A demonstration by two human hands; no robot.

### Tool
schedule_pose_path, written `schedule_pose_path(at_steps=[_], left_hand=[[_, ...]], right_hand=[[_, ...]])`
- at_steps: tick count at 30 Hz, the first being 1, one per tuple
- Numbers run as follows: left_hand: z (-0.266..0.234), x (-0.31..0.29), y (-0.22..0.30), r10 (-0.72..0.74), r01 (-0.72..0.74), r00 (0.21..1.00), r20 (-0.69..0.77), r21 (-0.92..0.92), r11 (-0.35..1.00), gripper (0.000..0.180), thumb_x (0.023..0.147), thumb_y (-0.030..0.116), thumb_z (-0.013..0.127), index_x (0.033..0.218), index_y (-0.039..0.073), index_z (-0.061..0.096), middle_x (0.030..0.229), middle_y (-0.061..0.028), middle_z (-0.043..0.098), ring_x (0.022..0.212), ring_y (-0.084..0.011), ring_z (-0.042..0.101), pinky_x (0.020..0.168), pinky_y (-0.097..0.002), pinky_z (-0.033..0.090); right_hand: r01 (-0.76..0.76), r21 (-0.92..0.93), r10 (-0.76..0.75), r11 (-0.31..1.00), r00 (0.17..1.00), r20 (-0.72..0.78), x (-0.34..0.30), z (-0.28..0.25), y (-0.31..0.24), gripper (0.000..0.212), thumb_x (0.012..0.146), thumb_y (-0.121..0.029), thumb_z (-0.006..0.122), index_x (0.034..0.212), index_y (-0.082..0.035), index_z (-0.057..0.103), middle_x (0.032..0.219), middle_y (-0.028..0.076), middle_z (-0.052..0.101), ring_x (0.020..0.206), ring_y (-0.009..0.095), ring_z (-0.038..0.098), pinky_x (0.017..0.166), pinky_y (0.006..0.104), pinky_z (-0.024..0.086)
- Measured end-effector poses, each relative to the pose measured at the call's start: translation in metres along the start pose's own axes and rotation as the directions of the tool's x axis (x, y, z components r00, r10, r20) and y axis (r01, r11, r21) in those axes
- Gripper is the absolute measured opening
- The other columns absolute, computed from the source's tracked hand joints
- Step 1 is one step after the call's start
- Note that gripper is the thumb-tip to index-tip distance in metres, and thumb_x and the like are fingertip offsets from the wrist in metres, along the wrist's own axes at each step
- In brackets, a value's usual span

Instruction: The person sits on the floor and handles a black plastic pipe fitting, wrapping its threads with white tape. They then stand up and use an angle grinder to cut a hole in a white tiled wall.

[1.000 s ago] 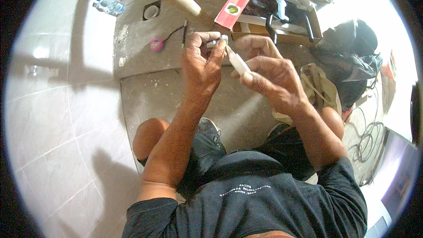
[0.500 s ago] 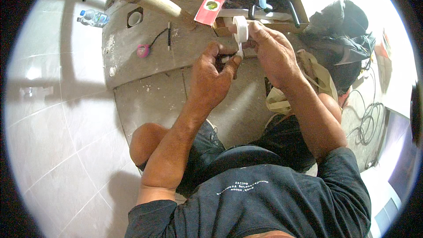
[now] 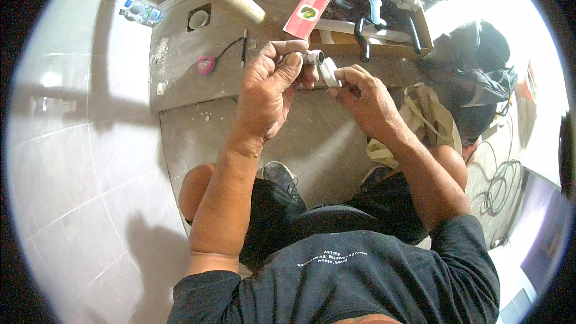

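My left hand (image 3: pixel 262 93) is closed around a small pale pipe fitting (image 3: pixel 314 57), gripping it between thumb and fingers. The fitting's round open end points to the right, while the rest of it is hidden in the hand. Just right of it, my right hand (image 3: pixel 371 103) pinches a white roll of thread seal tape (image 3: pixel 329 74), tilted and held close to the fitting's end. Whether a strip of tape joins the two cannot be made out.
Beyond my hands, a red spirit level (image 3: pixel 312 6) leans by a cardboard box (image 3: pixel 425 30) of black and white parts. A wooden pole (image 3: pixel 243 5), a pink-ended cord (image 3: pixel 206 65), a drain opening (image 3: pixel 198 20) and a plastic bottle (image 3: pixel 144 12) lie left. A cloth bag (image 3: pixel 441 117) sits right.
My left hand has risen and turned, bringing the fitting's open end into sight. The right hand has lowered, and the tape roll went from above the fitting to its right side.
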State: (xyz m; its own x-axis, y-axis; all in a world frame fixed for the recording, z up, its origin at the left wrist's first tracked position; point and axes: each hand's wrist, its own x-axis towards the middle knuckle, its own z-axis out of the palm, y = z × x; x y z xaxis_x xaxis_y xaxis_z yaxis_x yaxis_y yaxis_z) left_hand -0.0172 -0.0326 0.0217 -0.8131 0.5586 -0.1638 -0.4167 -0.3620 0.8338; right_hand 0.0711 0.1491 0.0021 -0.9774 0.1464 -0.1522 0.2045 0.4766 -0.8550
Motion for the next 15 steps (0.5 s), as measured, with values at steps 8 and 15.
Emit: schedule_pose_path(at_steps=[8,15], left_hand=[[-0.002,-0.001,0.000,0.147,-0.106,0.981,-0.127,0.283,0.953,0.025,0.096,0.017,0.072,0.115,0.003,0.065,0.092,-0.0047,0.070,0.078,-0.0135,0.064,0.072,-0.0265,0.053],[-0.008,0.002,-0.005,0.271,-0.197,0.941,-0.201,0.327,0.924,0.027,0.088,0.015,0.081,0.108,0.004,0.067,0.086,-0.0033,0.070,0.067,-0.0089,0.060,0.061,-0.0243,0.050]], right_hand=[[0.108,0.130,-0.110,0.986,0.994,0.011,-0.009,0.005,-0.008,0.027,0.087,-0.018,0.080,0.106,-0.001,0.071,0.103,0.008,0.059,0.089,0.021,0.062,0.076,0.0328,0.050],[0.222,0.375,-0.260,0.900,0.964,0.053,-0.020,-0.009,-0.024,0.030,0.091,-0.025,0.076,0.106,0.001,0.073,0.126,0.011,0.057,0.111,0.020,0.056,0.092,0.0333,0.047]])
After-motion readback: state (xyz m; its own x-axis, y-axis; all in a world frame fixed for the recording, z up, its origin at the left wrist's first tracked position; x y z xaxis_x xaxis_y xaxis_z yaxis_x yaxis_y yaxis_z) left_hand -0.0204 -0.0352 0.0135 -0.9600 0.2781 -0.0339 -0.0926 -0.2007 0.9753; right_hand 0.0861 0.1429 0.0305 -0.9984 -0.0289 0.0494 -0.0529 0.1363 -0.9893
